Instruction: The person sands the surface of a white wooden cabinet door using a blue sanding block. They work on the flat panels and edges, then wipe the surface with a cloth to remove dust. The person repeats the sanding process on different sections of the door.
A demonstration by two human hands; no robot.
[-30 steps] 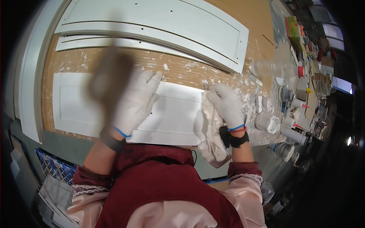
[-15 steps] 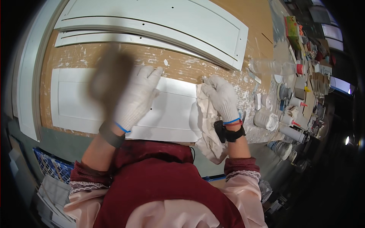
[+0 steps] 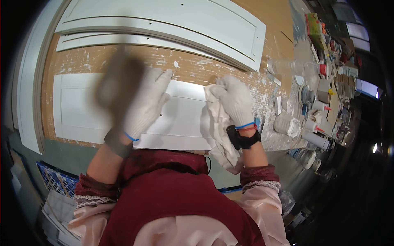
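Observation:
A white panel [image 3: 180,123] with a recessed centre and a small dark hole lies flat on the near part of the worktable. My left hand [image 3: 147,100], in a white knit glove, rests on it with the fingers stretched past its far edge and the thumb apart. Part of that hand is hidden by a dark blurred shape [image 3: 120,84]. At the panel's right end my right hand [image 3: 238,100], gloved too, is closed on a crumpled cream cloth [image 3: 219,123]. The cloth hangs down over the near edge.
Stacked white panels [image 3: 164,18] lie beyond on the paint-spattered brown board [image 3: 188,67]. Another long panel [image 3: 30,90] stands at left. A clear bottle with a red cap [image 3: 293,67], a plastic jar [image 3: 285,125], glue bottles and boxes crowd the right. A blue crate [image 3: 57,178] sits lower left.
My right hand has slid slightly left and toward the far edge with the cloth. The left hand has barely moved, and the whole view has shifted a little.

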